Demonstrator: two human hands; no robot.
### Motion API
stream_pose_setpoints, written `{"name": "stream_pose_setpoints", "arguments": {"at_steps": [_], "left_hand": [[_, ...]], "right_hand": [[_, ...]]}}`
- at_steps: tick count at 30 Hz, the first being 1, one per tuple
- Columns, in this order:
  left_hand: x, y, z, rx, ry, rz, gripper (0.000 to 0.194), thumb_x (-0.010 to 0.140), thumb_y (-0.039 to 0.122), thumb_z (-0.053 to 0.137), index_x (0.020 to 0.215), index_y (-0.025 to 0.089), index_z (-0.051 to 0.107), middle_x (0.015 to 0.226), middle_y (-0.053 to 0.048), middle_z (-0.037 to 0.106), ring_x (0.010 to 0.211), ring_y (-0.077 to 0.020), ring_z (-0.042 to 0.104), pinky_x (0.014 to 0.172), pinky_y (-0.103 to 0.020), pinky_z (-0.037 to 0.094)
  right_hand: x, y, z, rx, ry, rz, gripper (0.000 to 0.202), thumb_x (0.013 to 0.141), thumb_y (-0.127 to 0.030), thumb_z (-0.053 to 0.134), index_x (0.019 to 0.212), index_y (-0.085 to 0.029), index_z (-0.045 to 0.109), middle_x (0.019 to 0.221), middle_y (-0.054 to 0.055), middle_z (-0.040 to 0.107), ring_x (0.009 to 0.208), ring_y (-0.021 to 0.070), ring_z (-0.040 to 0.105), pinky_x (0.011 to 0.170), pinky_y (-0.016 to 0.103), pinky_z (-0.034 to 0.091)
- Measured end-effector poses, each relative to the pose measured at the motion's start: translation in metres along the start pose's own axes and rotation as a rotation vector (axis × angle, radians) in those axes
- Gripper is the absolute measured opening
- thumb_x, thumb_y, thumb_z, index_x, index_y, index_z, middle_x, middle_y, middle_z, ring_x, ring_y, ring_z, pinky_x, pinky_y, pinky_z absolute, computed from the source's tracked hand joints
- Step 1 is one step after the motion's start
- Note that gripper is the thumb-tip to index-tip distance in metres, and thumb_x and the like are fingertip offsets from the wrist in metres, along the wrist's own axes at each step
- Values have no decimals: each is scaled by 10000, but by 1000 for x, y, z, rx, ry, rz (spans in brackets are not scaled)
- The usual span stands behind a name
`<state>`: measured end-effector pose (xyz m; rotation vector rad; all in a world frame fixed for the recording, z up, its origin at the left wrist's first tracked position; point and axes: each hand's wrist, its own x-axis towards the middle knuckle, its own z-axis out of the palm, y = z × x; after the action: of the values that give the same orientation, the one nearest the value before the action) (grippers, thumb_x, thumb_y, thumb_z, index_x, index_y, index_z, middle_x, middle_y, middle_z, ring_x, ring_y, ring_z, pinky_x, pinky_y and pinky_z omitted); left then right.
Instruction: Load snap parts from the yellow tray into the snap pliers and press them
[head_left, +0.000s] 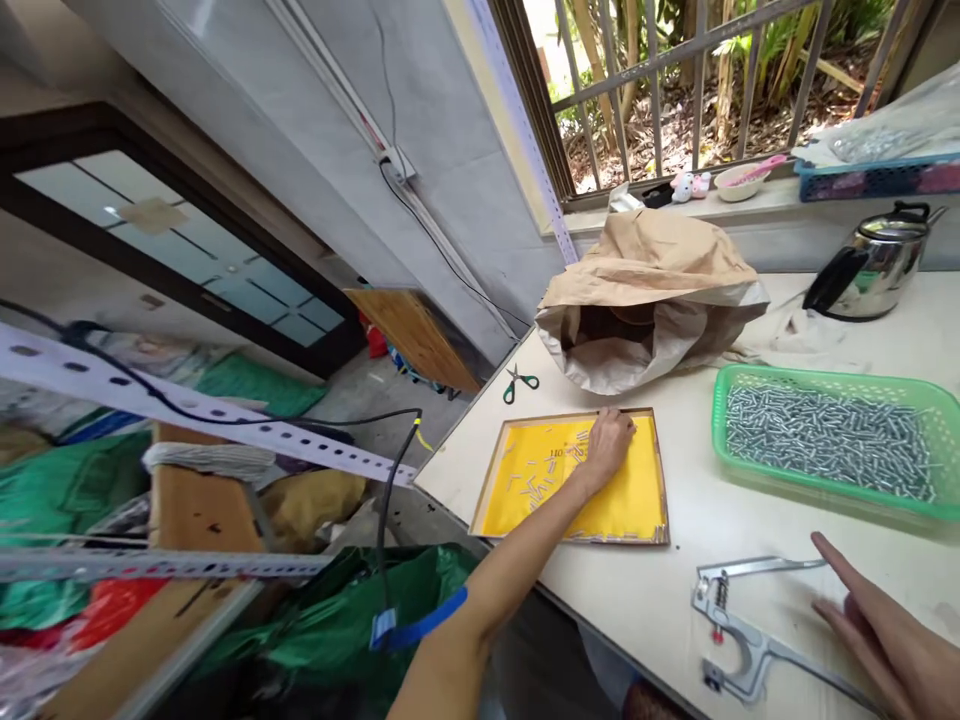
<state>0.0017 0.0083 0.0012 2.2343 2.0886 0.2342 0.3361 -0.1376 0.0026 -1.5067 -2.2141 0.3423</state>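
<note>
Across the pale table [735,545], note a spread kept seemingly within easy reach. At the back, see a brown paper sack [660,260], open mouth forward, insides too dark to tell. To the right, find a green basket [718,415], heaped with small metal pins [825,435], walls likely stopping spills. Nearer, see a shallow yellow-lined tray [615,505], probably low-rimmed for easy picking, with loose pins scattered inside. Over its far side, notice the left hand [611,440], fingers bent down; cannot tell any grip. Beside the metal hand tool [761,650], find the right hand [892,640], index outstretched, thumb apart, apparently gripping nothing; contact unclear. Beyond the tray, spot small scissors [529,381], blades parted.
</note>
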Motion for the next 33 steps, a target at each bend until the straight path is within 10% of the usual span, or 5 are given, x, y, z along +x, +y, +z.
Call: {"name": "stream_pose_setpoints", "arguments": {"at_steps": [10,19,33], "left_hand": [[-49,26,-29,-261,-10,-117,128,801,104,571,745,150,677,765,-52,649,778,-176,581,744,-290,467],[-152,92,-40,-918,-546,-421,200,753,247,626,863,118,733,738,-33,669,645,-121,556,569,-202,431],[-163,116,-25,-928,-753,-743,191,657,266,751,695,92,682,535,42,549,442,-47,392,435,-186,303]], "right_hand": [[-16,-6,-20,55,-35,-256,328,1000,-353,341,1129,-240,621,839,12,675,685,133,678,568,210,528],[-30,-15,-12,-40,-171,-281,257,981,-175,323,987,-198,578,815,23,568,683,134,590,512,236,415],[-32,-11,-7,-129,-260,-324,333,767,77,383,917,-185,522,843,35,551,693,154,512,538,251,332]]}}
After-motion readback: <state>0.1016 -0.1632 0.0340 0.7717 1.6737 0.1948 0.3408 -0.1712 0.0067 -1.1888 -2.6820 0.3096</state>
